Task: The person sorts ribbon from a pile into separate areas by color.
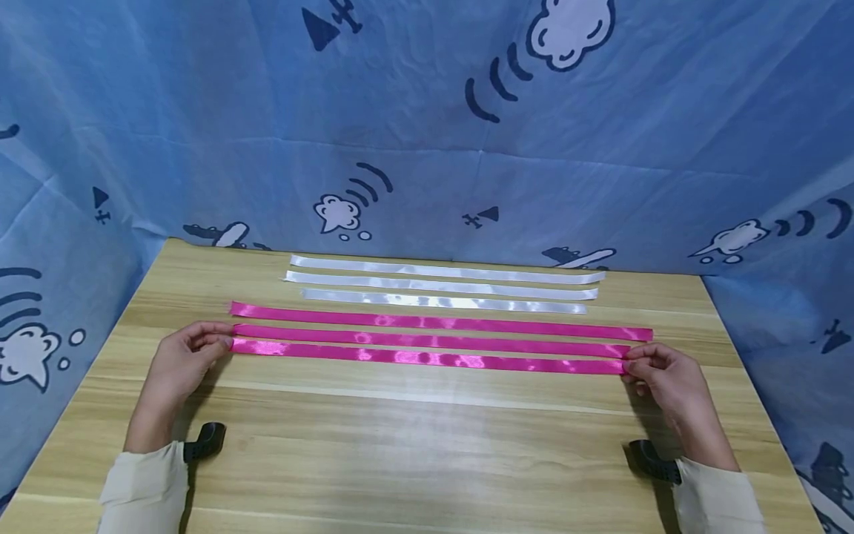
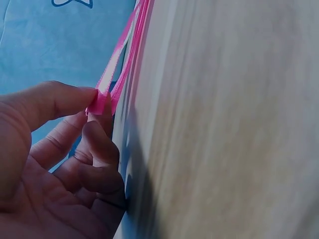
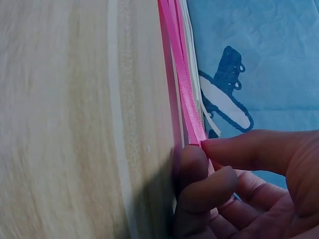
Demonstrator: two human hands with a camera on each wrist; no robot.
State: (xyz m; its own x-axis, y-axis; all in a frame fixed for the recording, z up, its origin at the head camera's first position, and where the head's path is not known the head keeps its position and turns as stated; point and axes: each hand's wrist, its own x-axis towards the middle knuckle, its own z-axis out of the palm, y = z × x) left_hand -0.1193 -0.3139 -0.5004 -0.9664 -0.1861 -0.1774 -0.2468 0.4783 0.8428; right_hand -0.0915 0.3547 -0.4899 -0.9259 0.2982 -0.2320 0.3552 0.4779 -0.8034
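Three bright pink satin ribbons lie roughly parallel across the table. My left hand (image 1: pixel 180 363) pinches the left end of the nearest pink ribbon (image 1: pixel 427 358) between thumb and forefinger. The same ribbon's right end is pinched by my right hand (image 1: pixel 674 386), so it stretches straight between both hands. In the left wrist view the ribbon end (image 2: pixel 105 82) rises from the tabletop to the fingertips. The right wrist view shows the ribbon (image 3: pixel 185 94) running up from the thumb. Just behind are the middle pink ribbon (image 1: pixel 434 341) and the farthest pink ribbon (image 1: pixel 440 323).
Three shorter white ribbons, the front one (image 1: pixel 440 302) among them, lie behind the pink ones. A wood-grain table (image 1: pixel 427 460) fills the foreground. Blue patterned cloth (image 1: pixel 414 111) hangs along the table's back and sides. A black wrist mount (image 1: pixel 207 441) juts from the left sleeve.
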